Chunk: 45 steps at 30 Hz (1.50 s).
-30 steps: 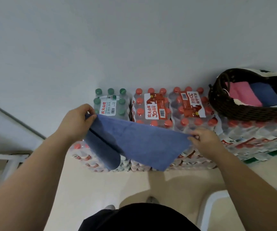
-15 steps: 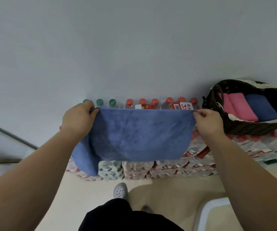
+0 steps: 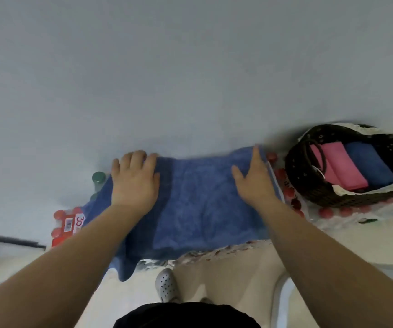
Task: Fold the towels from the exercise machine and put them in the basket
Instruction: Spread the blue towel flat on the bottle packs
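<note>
While spread on bottles point(image 3: 99, 177), towel point(image 3: 198, 204) lies under flat fingers point(image 3: 138, 162).

We press both palms flat on the blue towel point(image 3: 195, 209) spread over the bottle packs point(image 3: 67, 223), our left hand point(image 3: 134, 183) near its left end and our right hand point(image 3: 253, 183) by its right edge. Just beyond the right hand sits the basket point(image 3: 309, 185), holding a pink towel point(image 3: 340, 166) and a folded blue towel point(image 3: 370, 164).

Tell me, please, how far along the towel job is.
Done: a pink towel and a navy towel lie folded in the basket. In hand: left hand and right hand press flat on a blue towel spread over bottle packs. Left: folding and basketing it.
</note>
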Tool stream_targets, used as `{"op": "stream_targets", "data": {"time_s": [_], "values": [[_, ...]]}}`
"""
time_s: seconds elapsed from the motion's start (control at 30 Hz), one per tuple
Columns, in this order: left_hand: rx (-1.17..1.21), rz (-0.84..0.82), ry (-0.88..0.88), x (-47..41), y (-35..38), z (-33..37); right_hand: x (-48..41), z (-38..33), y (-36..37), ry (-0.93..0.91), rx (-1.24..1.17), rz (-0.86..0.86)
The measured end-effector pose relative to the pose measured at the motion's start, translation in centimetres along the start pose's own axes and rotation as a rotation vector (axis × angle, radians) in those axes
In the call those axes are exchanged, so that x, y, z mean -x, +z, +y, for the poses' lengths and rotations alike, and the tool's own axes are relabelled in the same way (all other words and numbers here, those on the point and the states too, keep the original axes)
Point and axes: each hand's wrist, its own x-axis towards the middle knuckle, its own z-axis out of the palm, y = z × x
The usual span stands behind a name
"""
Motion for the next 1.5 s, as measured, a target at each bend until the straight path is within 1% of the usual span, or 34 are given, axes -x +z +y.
{"op": "stream_targets", "data": {"time_s": [0.03,0.07,0.1,0.17,0.2,0.33,0.47,0.57,0.67,0.77,0.83,0.87,0.93,1.03,1.1,1.17,1.23,1.3,1.4,1.5], "values": [[0.013,-0.053,0.010,1.8,1.0,0.9,0.6,0.7,1.7,-0.034,0.183,-0.080],[0.022,-0.121,0.010,3.5,2.0,1.6,1.0,1.5,3.2,-0.059,0.345,-0.116],[0.021,-0.188,-0.001,4.8,2.8,1.9,1.4,2.0,4.1,-0.078,0.455,-0.123],[-0.019,-0.295,-0.030,6.5,3.8,1.4,1.8,2.4,4.8,-0.109,0.555,-0.090],[-0.044,-0.319,-0.032,6.8,4.0,0.8,1.7,2.7,5.1,-0.122,0.592,-0.069],[-0.092,-0.362,-0.024,6.0,4.5,-1.5,0.8,3.7,4.6,-0.078,0.608,-0.054],[-0.092,-0.408,0.036,4.3,4.7,-1.4,0.4,5.1,3.6,-0.079,0.613,-0.033],[-0.066,-0.397,0.064,3.1,4.9,-0.9,-0.3,5.9,2.7,-0.042,0.580,-0.025],[-0.059,-0.407,0.064,2.6,4.6,-0.6,-0.7,6.3,2.3,-0.055,0.576,-0.031],[-0.064,-0.362,0.039,3.4,3.5,-0.8,-0.8,6.1,2.2,-0.031,0.584,-0.053],[-0.042,-0.290,-0.031,4.5,2.4,-1.2,-0.4,5.4,2.4,-0.046,0.597,-0.010],[-0.022,-0.246,-0.084,5.3,2.0,-1.7,-0.1,4.6,2.7,-0.098,0.600,0.024],[0.020,-0.164,-0.227,6.8,1.2,-2.7,0.5,2.1,3.8,-0.293,0.580,0.029],[0.089,-0.067,-0.487,8.9,0.5,-4.5,1.7,-3.0,6.6,-0.608,0.528,-0.102],[0.172,-0.052,-0.661,9.8,0.3,-5.4,2.5,-5.7,8.6,-0.724,0.508,-0.213],[0.259,-0.052,-0.756,10.2,0.1,-5.7,3.2,-7.0,10.6,-0.809,0.526,-0.295],[0.331,-0.067,-0.820,10.3,-0.1,-5.8,3.4,-7.0,11.9,-0.861,0.606,-0.344],[0.398,-0.078,-0.888,10.0,-0.3,-6.0,3.3,-6.5,12.5,-0.878,0.683,-0.348],[0.461,-0.077,-0.991,9.1,-0.4,-7.1,3.1,-6.4,12.5,-0.886,0.696,-0.332],[0.537,-0.172,-1.074,8.2,0.2,-8.9,3.2,-6.4,12.4,-0.894,0.690,-0.339]]}}
